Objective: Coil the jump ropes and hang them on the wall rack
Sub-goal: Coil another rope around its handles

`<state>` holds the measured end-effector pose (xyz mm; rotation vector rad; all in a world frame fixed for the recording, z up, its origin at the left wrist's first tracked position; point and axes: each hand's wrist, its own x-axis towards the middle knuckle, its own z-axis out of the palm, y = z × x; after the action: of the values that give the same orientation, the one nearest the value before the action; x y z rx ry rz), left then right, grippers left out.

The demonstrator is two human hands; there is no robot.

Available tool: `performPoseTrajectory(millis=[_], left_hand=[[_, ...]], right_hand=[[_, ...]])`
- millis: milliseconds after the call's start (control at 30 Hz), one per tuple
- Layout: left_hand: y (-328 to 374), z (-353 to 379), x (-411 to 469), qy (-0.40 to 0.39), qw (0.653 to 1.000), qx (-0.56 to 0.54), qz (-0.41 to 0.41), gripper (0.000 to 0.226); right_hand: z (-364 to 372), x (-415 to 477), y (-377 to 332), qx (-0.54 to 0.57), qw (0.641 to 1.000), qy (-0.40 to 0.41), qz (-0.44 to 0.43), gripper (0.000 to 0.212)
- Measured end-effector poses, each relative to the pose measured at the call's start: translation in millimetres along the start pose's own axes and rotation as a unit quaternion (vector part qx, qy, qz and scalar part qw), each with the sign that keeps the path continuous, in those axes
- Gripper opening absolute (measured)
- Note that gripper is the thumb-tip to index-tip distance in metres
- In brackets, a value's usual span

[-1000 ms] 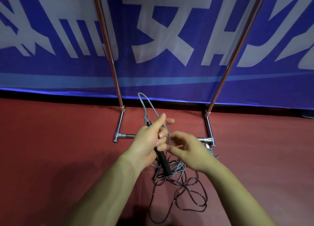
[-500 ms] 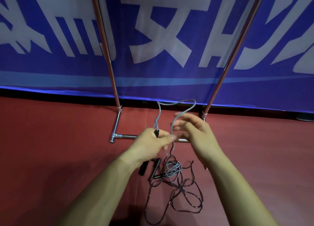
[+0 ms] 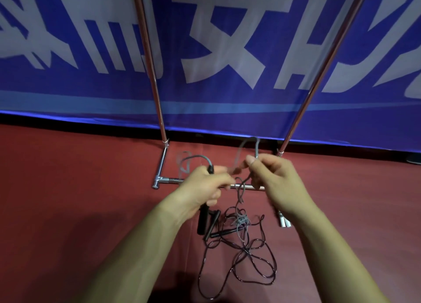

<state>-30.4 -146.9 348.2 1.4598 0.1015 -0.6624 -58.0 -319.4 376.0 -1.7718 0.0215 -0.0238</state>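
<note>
My left hand grips the black handle of a grey jump rope; the handle's top end shows above my fist and its lower end hangs below it. A grey rope loop curls out of the handle top. My right hand pinches the grey cord, which arcs up above my fingers and trails down to a tangle on the floor. A dark jump rope lies loosely tangled on the red floor with its black handles beside it. The metal rack's base bar lies just beyond my hands.
Two metal uprights of the rack rise in front of a blue banner with white characters. A small white-and-silver item lies by the rack's right foot. Red floor spreads to both sides.
My right hand has closed on the grey cord and pulled to the right, away from my left hand. The loop by the handle has dropped to the left. My view shifted slightly.
</note>
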Motion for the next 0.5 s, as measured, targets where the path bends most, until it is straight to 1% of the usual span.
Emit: performPoseTrajectory(millis=[67,100,133,200,267,333,367,400,433,467,500], left_hand=[[-4,8,-2,-0.034,0.997,0.063,-0.005,0.017],[-5,10,-2,-0.036,0.996,0.077,0.001,0.014],[-5,11,-2,-0.030,0.996,0.079,0.012,0.015],[-3,12,0,-0.005,0.998,0.047,0.039,0.018],[0,12,1,0.014,0.998,-0.009,0.060,0.016],[3,12,1,0.025,0.995,-0.069,0.075,0.017],[5,12,2,0.032,0.992,-0.098,0.079,0.017],[6,11,1,0.037,0.988,-0.123,0.081,0.017],[8,11,2,0.039,0.985,-0.146,0.083,0.017],[9,10,2,0.039,0.982,-0.165,0.086,0.017],[10,10,2,0.043,0.979,-0.181,0.089,0.015]], right_hand=[[1,2,-6,0.067,0.998,0.020,0.001,0.027],[1,3,-5,0.088,0.996,0.022,0.006,0.026],[1,4,-5,0.107,0.994,0.017,0.013,0.023],[-1,5,1,0.139,0.990,-0.012,0.031,0.011],[-4,4,12,0.127,0.989,-0.063,0.043,0.022],[-6,2,23,0.063,0.988,-0.137,0.036,0.029],[-6,0,28,0.008,0.985,-0.169,0.028,0.027],[-5,-2,32,-0.066,0.980,-0.185,0.024,0.020],[-4,-2,36,-0.147,0.970,-0.191,0.026,0.012],[-4,-2,39,-0.217,0.957,-0.189,0.032,0.013],[-4,-1,41,-0.266,0.947,-0.174,0.042,0.019]])
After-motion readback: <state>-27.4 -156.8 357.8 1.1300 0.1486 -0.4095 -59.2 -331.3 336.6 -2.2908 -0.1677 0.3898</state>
